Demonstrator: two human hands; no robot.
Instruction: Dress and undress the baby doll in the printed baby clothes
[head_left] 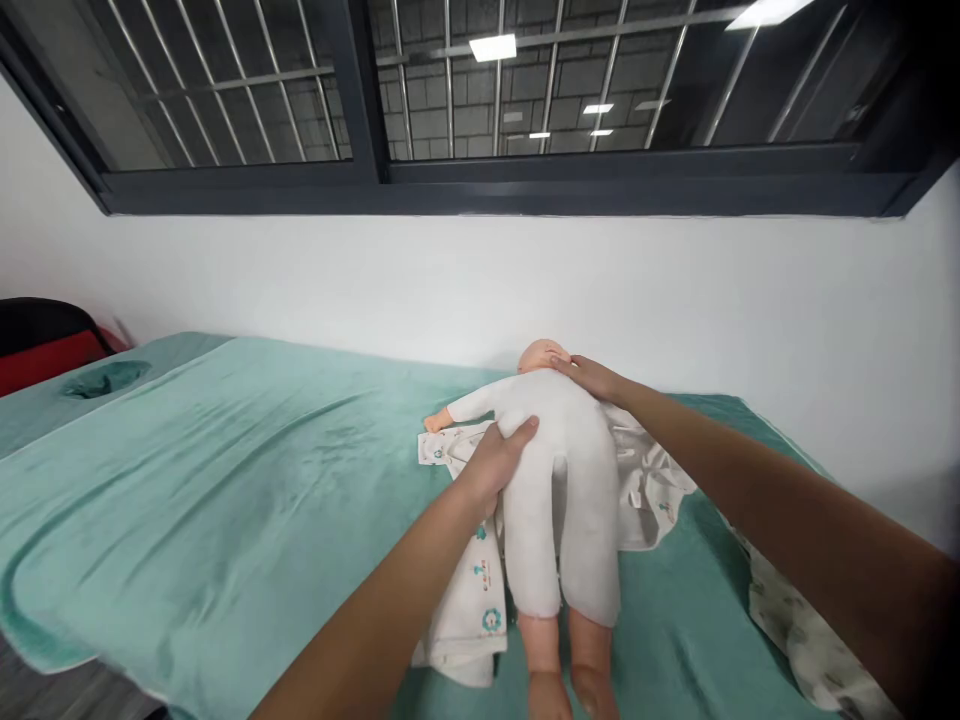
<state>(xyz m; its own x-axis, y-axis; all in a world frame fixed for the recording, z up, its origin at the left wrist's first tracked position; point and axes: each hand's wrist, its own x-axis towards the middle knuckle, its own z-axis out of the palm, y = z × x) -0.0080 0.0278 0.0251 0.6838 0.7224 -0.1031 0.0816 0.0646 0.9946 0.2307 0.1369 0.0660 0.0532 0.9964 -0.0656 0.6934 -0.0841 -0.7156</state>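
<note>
A baby doll (559,440) with a white cloth body and bare plastic head, hands and lower legs lies on the bed, feet towards me. My left hand (499,462) is closed round the doll's side at the hip, thumb on top and its other fingers hidden underneath. Up at the neck and shoulder, my right hand (592,378) holds the doll, with fingertips against the lower part of the head. Under the doll a white printed baby garment (480,590) is spread out, one sleeve by the doll's hand and a loose part showing at the right.
A green cover (247,480) with soft folds lies over the bed. Another pale printed cloth (806,625) is at the lower right, partly behind my right arm. A black and red object (56,345) stands far left. White wall and a barred window (495,110) close off the back.
</note>
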